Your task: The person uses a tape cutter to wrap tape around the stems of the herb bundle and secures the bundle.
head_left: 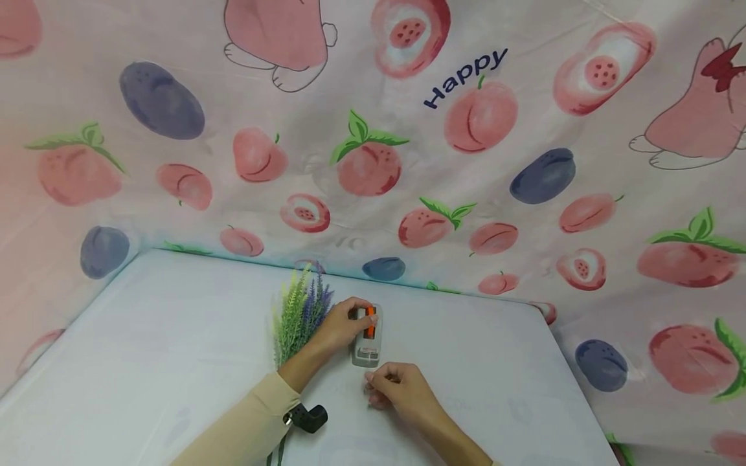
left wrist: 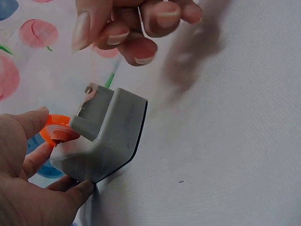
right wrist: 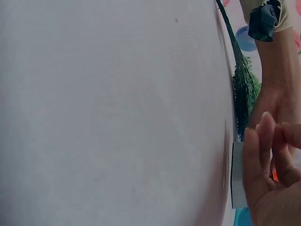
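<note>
A grey tape dispenser (head_left: 367, 355) with an orange core (head_left: 370, 322) stands on the white table. My left hand (head_left: 344, 323) grips it from the left, with thumb and fingers at the orange core and the dispenser's side. In the left wrist view, the toothed cutter (left wrist: 84, 104) shows at the dispenser's front end. My right hand (head_left: 405, 391) is just in front of that end, its thumb and fingertips pinched together. From these fingertips a faint clear strip of tape (left wrist: 92, 63) runs down toward the cutter.
Artificial flower stems (head_left: 294, 317), yellow-green and purple, lie left of the dispenser, partly under the left forearm. A black device (head_left: 311, 419) is strapped at the left wrist. Behind the white table (head_left: 484, 362) hangs a fruit-printed cloth (head_left: 326, 155).
</note>
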### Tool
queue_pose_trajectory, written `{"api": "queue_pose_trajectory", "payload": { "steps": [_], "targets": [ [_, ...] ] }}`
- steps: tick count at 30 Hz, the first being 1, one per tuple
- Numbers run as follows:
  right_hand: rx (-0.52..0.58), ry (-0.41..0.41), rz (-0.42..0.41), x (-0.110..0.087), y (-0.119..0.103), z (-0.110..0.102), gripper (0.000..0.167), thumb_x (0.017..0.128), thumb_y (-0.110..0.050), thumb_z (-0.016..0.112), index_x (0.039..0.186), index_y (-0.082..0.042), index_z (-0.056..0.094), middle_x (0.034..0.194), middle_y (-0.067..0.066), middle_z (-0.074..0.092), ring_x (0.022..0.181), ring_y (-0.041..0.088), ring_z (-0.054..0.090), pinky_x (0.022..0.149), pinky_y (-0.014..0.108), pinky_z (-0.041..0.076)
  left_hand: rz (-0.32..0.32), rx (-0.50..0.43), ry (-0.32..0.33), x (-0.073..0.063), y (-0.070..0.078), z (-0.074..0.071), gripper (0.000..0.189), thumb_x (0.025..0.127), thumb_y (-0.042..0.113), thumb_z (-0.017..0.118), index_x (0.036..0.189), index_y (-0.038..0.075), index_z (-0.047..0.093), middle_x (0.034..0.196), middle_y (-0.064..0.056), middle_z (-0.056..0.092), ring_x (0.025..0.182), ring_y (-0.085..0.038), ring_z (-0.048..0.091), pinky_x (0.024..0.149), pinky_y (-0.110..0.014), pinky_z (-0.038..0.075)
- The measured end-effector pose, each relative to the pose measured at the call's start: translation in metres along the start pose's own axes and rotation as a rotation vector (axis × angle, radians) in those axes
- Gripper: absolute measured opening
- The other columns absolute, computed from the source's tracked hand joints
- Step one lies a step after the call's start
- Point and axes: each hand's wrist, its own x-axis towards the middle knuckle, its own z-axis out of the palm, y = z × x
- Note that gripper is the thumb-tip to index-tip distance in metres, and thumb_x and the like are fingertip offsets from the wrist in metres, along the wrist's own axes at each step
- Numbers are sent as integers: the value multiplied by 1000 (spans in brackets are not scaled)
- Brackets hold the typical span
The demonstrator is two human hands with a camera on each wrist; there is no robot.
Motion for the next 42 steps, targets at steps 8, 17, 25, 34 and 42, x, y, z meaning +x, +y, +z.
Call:
{"api": "queue_pose_trajectory", "payload": {
  "steps": [8,17,25,34,42],
  "targets": [
    [35,-24,11,-3,-1,-2,23,95,-12,70,96,12,70,97,16,75,72,11,66,69,28,60,-6,2,-4,1,0,0,30,98,28,70,125,14,67,124,-5,65,111,-22,58,92,-44,48],
    [96,19,0,-3,2,-4,16,90,-4,73,94,7,64,86,14,73,71,15,71,68,29,61,-8,1,-4,0,0,0,30,98,27,71,124,14,67,127,-6,64,120,-25,57,98,-47,47],
    [147,18,-31,-1,1,-5,31,86,2,72,110,8,52,86,10,69,69,16,71,67,29,60,-3,8,-6,1,-1,0,31,98,29,71,124,14,67,131,-7,63,126,-28,55,102,-49,45],
    [58,-59,-91,2,2,-9,38,90,2,68,125,11,58,92,9,70,64,11,66,65,27,60,-6,19,-10,1,-1,-1,31,98,31,71,124,15,67,132,-8,63,126,-28,56,101,-50,46],
    [61,-84,-97,4,6,-12,40,93,-3,72,127,12,60,89,9,72,65,10,64,63,23,57,-5,20,-8,1,0,-1,31,98,31,70,124,15,67,131,-8,63,124,-28,56,100,-50,47]
  ]
}}
